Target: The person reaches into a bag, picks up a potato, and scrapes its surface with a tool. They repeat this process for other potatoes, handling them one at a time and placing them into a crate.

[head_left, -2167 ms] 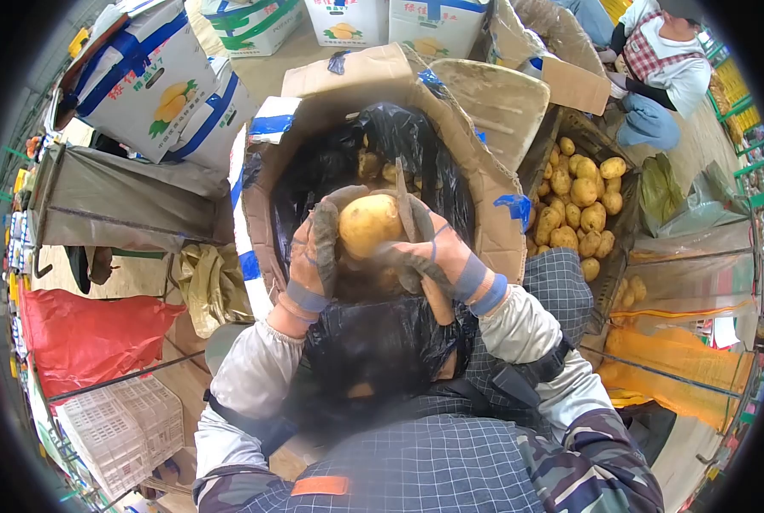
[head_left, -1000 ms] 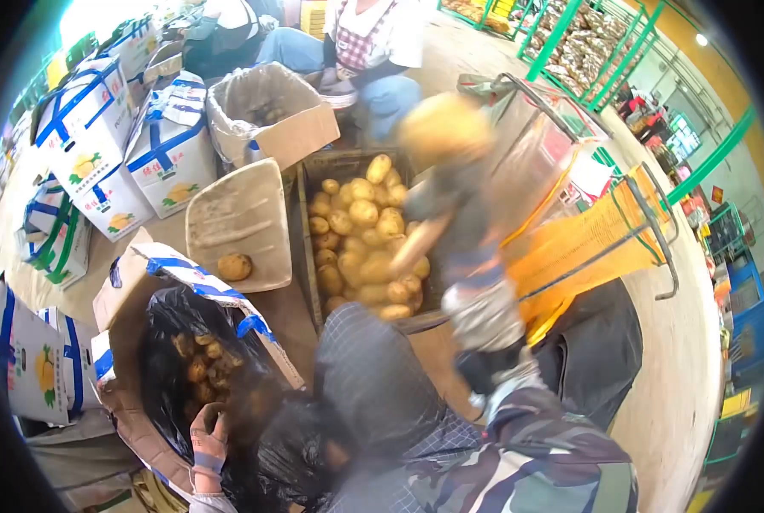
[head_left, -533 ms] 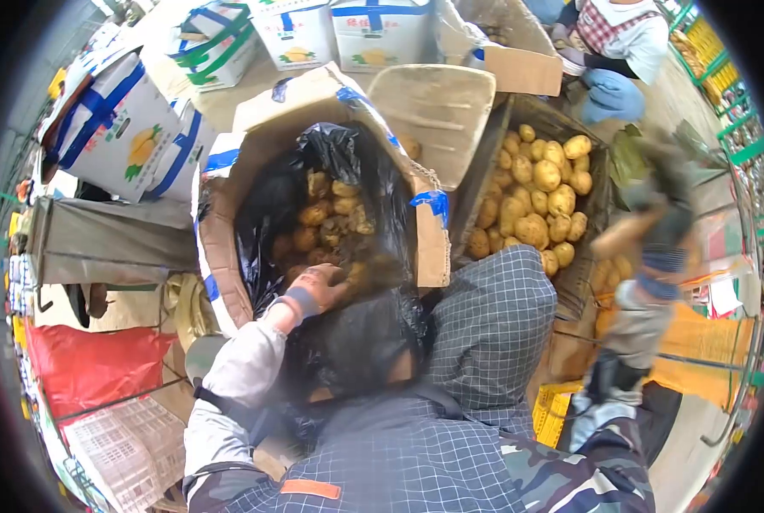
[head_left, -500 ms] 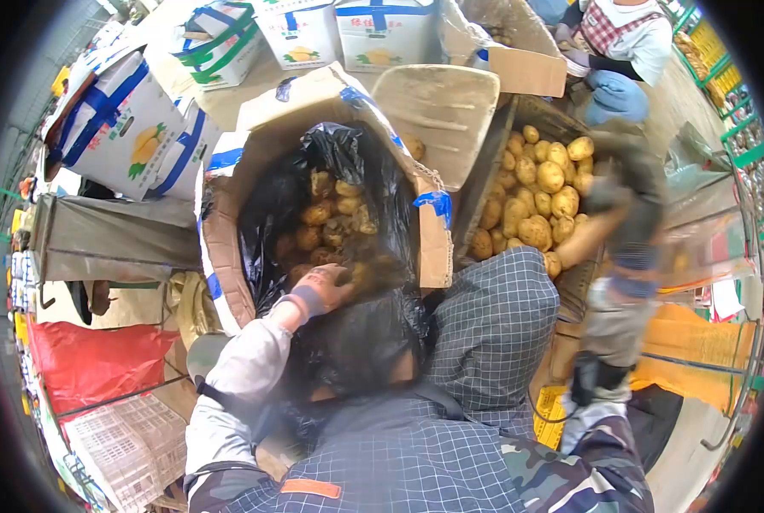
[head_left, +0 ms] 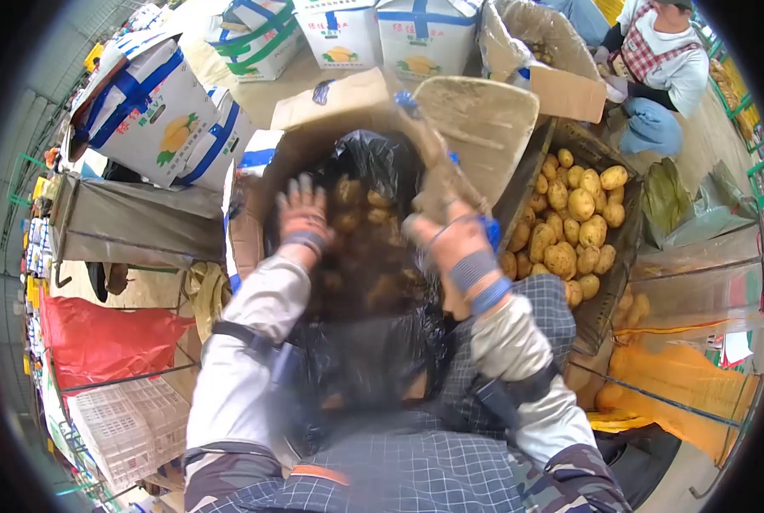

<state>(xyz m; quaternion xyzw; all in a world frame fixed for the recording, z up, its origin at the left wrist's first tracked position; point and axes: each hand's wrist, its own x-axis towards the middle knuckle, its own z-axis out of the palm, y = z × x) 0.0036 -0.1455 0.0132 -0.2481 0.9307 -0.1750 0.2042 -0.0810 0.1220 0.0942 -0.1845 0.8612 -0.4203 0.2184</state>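
A cardboard box (head_left: 247,224) lined with a black plastic bag (head_left: 369,158) stands in front of me, with potatoes (head_left: 346,221) inside, blurred by motion. My left hand (head_left: 303,214) is over the left side of this box, fingers spread and holding nothing. Over the box's right edge is my right hand (head_left: 457,244); its fingers are smeared by motion, and whether it holds anything cannot be made out. To the right, a dark crate (head_left: 617,286) holds many clean yellow potatoes (head_left: 580,205).
Between box and crate leans a dirty board (head_left: 476,128). White cartons (head_left: 339,38) stand at the back, with larger ones (head_left: 155,128) at the left. A co-worker (head_left: 664,56) crouches at the back right beside an open carton (head_left: 566,90). Red sheeting (head_left: 108,338) hangs at left.
My right hand has moved left from the crate to the box's right edge. My left hand has moved up and left and spread its fingers. The view has shifted.
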